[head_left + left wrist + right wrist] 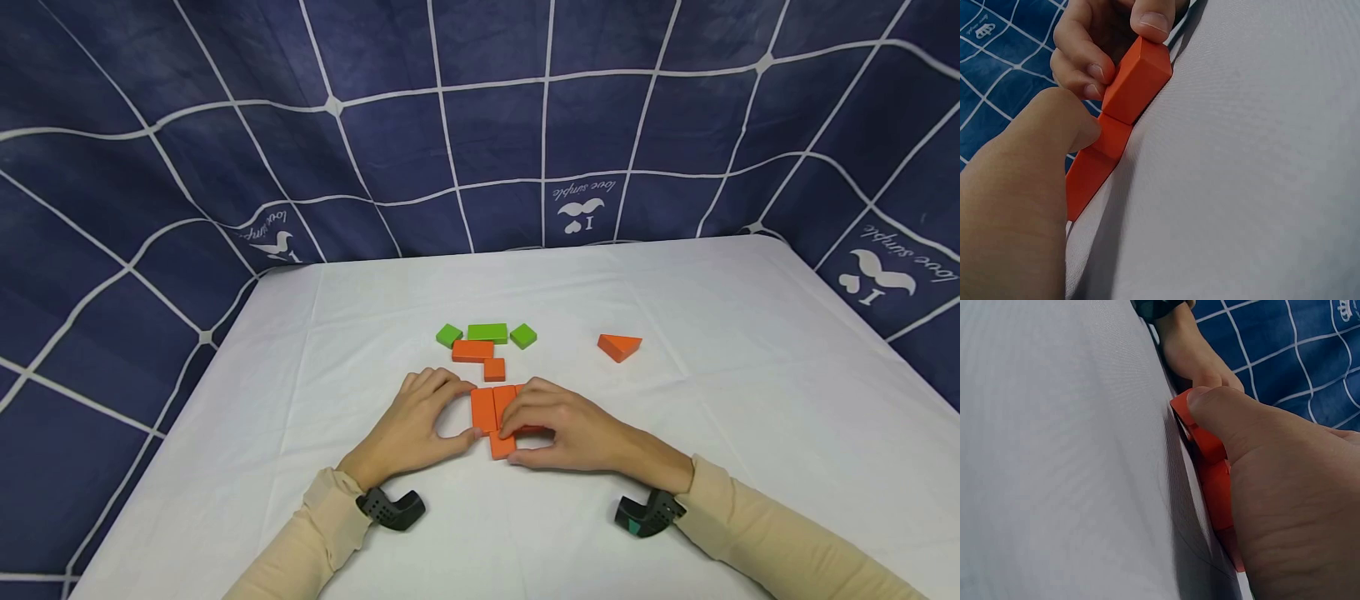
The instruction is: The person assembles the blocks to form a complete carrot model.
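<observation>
Several orange blocks lie side by side on the white cloth in the head view, partly covered by my right hand point(562, 429). At their left end stands an oblong orange block point(483, 411); my left hand point(420, 425) holds it between forefinger and thumb at its far and near ends. Beside it is another oblong orange block point(503, 400). My right hand pinches a small orange block point(501, 448) against the near side of this group. In the left wrist view the right thumb point(1152, 22) rests on that small block point(1138, 81).
Beyond the hands lie an orange oblong block point(472, 352), an orange square block point(494, 370), a green oblong block point(487, 334) and two green square blocks point(449, 335). An orange triangular block point(619, 347) lies apart at the right. A blue checked curtain point(495, 125) hangs behind the table.
</observation>
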Demonstrator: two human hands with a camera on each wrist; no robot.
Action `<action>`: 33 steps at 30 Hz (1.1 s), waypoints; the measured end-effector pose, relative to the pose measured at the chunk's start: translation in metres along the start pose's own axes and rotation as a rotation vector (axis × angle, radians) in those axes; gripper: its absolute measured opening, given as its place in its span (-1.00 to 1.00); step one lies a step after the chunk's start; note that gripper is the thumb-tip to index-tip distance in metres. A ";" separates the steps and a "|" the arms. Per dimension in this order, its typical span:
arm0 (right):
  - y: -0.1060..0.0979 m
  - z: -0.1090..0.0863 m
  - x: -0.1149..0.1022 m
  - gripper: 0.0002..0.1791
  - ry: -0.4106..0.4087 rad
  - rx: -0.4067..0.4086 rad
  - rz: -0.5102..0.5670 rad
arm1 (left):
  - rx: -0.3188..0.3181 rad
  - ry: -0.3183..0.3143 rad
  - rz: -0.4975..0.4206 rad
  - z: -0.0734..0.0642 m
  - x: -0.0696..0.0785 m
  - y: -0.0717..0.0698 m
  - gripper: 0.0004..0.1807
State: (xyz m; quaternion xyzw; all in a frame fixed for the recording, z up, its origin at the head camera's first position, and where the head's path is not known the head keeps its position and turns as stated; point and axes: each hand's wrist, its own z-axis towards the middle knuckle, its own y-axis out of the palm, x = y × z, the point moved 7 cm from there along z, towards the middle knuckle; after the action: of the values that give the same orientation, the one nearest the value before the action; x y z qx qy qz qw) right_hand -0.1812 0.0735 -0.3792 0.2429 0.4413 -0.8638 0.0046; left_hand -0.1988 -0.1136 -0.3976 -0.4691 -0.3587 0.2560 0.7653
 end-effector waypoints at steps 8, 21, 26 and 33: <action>0.003 -0.001 0.003 -0.77 0.046 -0.032 -0.012 | 0.000 -0.005 -0.003 0.000 0.000 0.000 -0.41; 0.004 -0.002 0.004 -0.78 0.048 -0.042 -0.016 | -0.002 -0.009 -0.009 0.000 -0.001 0.001 -0.41; 0.004 -0.001 0.004 -0.78 0.055 -0.043 -0.013 | -0.003 -0.009 -0.008 0.000 -0.001 0.001 -0.41; 0.003 -0.001 0.004 -0.77 0.059 -0.040 0.000 | -0.007 -0.009 -0.006 0.000 -0.001 0.001 -0.41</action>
State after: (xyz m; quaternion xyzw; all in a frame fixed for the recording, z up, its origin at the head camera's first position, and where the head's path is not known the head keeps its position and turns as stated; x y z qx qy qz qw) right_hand -0.1837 0.0728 -0.3837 0.2684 0.4582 -0.8473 -0.0036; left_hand -0.1996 -0.1140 -0.3986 -0.4694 -0.3645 0.2547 0.7628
